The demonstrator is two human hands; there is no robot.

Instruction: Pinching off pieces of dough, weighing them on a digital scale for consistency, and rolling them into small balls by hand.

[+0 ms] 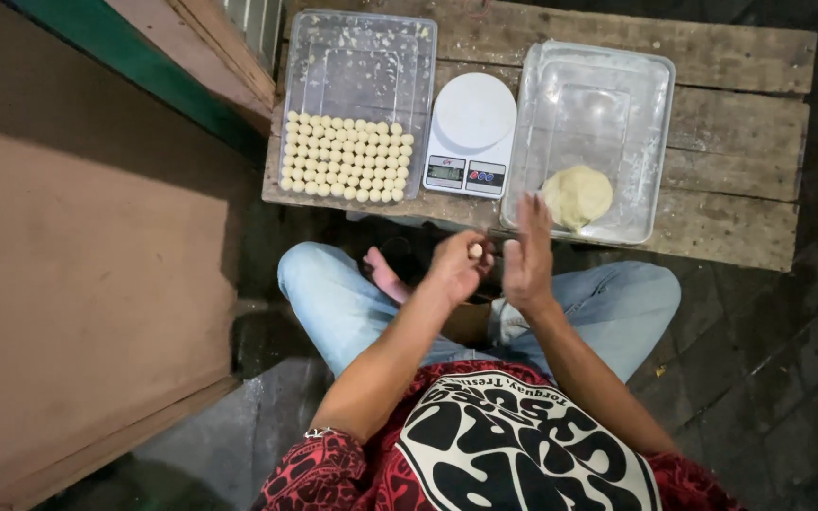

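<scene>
1. The left hand was cupped, its fingers curled around a small dough ball held at the fingertips.
2. The right hand stood just beside it, flat and open, fingers straight and together, palm turned toward the left hand; it looked blurred. It held nothing that could be seen.
3. Both hands hovered above the person's crossed legs in light blue jeans, at the near edge of a low wooden bench.
4. A bare foot showed beneath the left hand.
5. On the bench, just beyond the right hand, sat a clear plastic tub with a pale dough lump in its near corner. The fingertips overlapped the tub's near rim in view; whether they touched it could not be told.
6. A white kitchen scale stood in the middle of the bench, between the two tubs.
7. To the left of the scale sat a second clear tub. Its near half was filled with neat rows of small dough balls; its far half was bare but dusted with flour.
8. A brown board lay to the person's left, with a green-edged wooden frame behind it.
9. The floor was dark paving.
</scene>
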